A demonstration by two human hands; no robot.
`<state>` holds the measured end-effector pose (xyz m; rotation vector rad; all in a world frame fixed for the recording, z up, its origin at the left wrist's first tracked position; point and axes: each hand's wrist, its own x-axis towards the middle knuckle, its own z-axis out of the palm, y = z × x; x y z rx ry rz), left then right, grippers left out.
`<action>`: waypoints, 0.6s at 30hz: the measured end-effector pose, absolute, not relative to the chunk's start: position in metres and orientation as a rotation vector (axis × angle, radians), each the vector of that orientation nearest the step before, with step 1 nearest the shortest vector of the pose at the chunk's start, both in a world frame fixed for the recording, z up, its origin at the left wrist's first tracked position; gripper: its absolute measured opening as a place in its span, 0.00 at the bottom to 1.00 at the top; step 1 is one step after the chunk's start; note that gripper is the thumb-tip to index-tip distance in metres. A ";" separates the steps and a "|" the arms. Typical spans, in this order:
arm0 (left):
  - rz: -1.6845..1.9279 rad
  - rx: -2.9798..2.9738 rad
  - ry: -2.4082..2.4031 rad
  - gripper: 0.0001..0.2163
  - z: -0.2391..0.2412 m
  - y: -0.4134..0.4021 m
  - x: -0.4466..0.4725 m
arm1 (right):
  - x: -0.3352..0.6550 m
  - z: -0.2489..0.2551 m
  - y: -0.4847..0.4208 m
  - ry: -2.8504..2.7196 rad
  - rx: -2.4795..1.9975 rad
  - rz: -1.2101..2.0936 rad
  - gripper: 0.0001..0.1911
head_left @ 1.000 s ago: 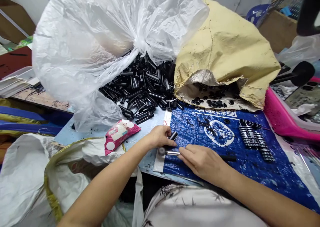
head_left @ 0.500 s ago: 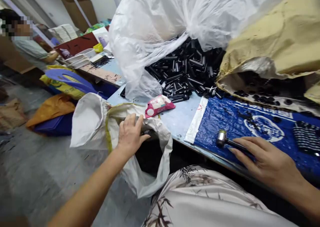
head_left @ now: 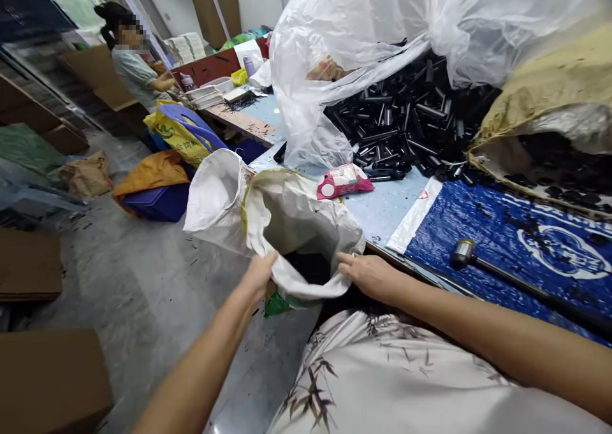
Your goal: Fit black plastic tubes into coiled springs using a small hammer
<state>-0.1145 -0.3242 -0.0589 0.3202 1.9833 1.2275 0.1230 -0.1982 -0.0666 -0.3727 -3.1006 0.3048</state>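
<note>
Hands [head_left: 262,272] [head_left: 371,276] grip a white sack [head_left: 313,290] by its rim, its dark contents indistinct.

White sack [head_left: 308,214], thin creased walls, yellow strip along left side of mouth. Mouth wide open, facing up, uneven rim, near lip pulled taut between both sides. Upper inner walls pale, lower part dark; contents too shadowed to tell. Sits just beside edge of pale blue table [head_left: 394,201], green showing below near lip.
</note>
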 end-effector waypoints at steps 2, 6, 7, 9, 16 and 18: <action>1.370 0.341 1.951 0.11 -0.031 -0.302 -0.139 | 0.116 -0.053 -0.191 -3.051 -0.473 0.294 0.09; 1.505 0.373 1.924 0.16 0.011 -0.303 -0.165 | 0.114 -0.024 -0.184 -2.955 -0.476 0.292 0.07; 1.471 0.371 1.924 0.17 0.014 -0.313 -0.165 | 0.114 -0.021 -0.185 -2.958 -0.427 0.316 0.06; 1.310 0.349 1.914 0.17 0.012 -0.337 -0.161 | 0.113 -0.019 -0.190 -3.009 -0.292 0.404 0.04; 0.876 1.188 2.777 0.31 0.015 -0.371 -0.138 | 0.130 -0.019 -0.192 -2.830 -0.139 0.819 0.21; 0.885 1.837 2.709 0.31 0.011 -0.358 -0.115 | 0.138 -0.013 -0.185 -2.722 -0.185 0.862 0.20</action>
